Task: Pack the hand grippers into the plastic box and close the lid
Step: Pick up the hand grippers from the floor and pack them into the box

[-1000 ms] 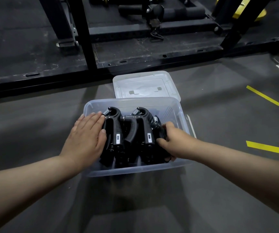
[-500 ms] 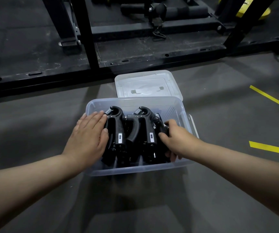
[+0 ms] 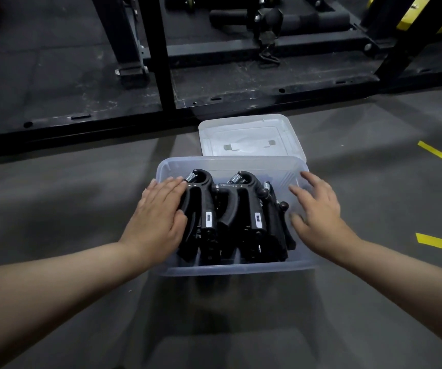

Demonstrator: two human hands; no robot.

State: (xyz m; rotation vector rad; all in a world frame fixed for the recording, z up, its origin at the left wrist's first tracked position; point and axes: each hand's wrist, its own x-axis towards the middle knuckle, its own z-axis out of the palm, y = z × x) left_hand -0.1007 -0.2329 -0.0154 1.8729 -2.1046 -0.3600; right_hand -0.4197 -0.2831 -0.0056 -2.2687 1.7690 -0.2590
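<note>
A clear plastic box [image 3: 230, 269] stands on the grey floor in front of me. Several black hand grippers [image 3: 243, 217] with metal springs lie packed side by side inside it. My left hand [image 3: 158, 217] rests flat with straight fingers on the leftmost gripper, at the box's left side. Over the box's right side hovers my right hand [image 3: 318, 211], fingers spread and holding nothing, just right of the rightmost gripper. The box's translucent lid [image 3: 250, 137] lies flat on the floor directly behind the box.
A black steel gym rack frame [image 3: 166, 75] with a raised platform edge runs across the floor behind the lid. Yellow tape marks [image 3: 441, 242] lie on the floor to the right.
My right hand has let go of the rightmost gripper, opened its fingers and drawn away to the right. My left hand stays on the left gripper.
</note>
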